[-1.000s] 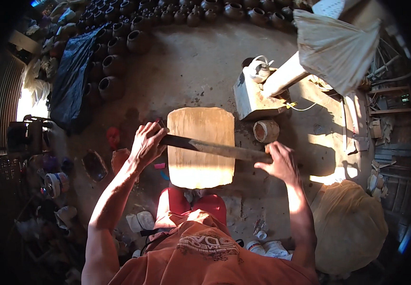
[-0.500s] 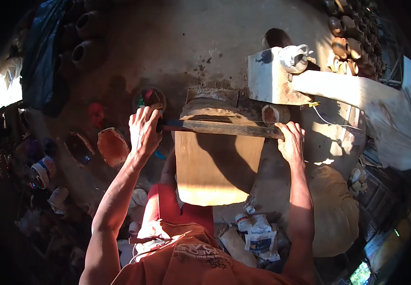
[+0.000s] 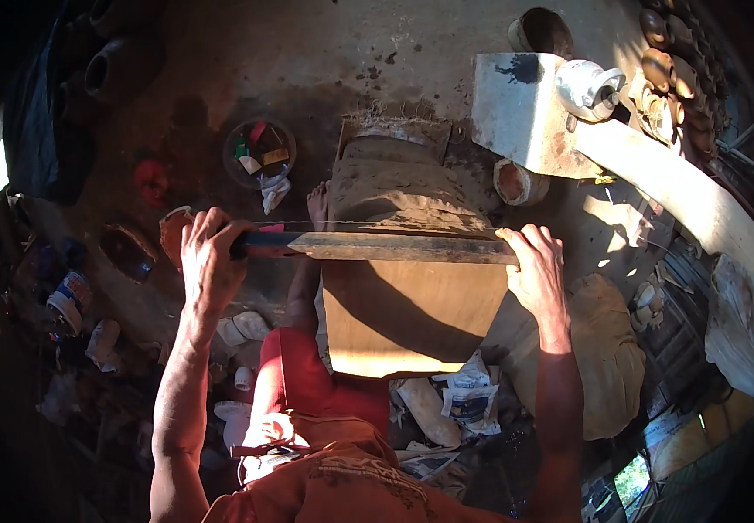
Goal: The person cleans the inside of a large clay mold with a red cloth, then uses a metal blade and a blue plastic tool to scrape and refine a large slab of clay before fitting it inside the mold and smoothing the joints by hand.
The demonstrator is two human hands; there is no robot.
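Observation:
A long straight wooden bar [image 3: 377, 247] with a thin wire strung along its far side lies crosswise over a tan block [image 3: 394, 318] that looks like clay. The block's near face is smooth and sunlit, with a curved shadow over it. Its far part [image 3: 403, 187] is rough and crumbly. My left hand [image 3: 213, 261] is closed around the bar's dark left end, out beyond the block's left side. Gripping the other end is my right hand [image 3: 535, 266], just past the block's right edge. Whether the wire touches the clay I cannot tell.
Beyond my left hand stands a round tub [image 3: 259, 152] with colourful bits. A pale box-like block [image 3: 516, 113] with a silvery round part sits far right, near a small pot [image 3: 516, 181]. Stacked clay pots [image 3: 660, 70] fill the far right. A filled sack [image 3: 608, 366] lies near right.
My left hand has moved left and slightly nearer, and more of the bar's left part shows. The round tub is uncovered. My right hand stays at the right end; the whole view has shifted somewhat.

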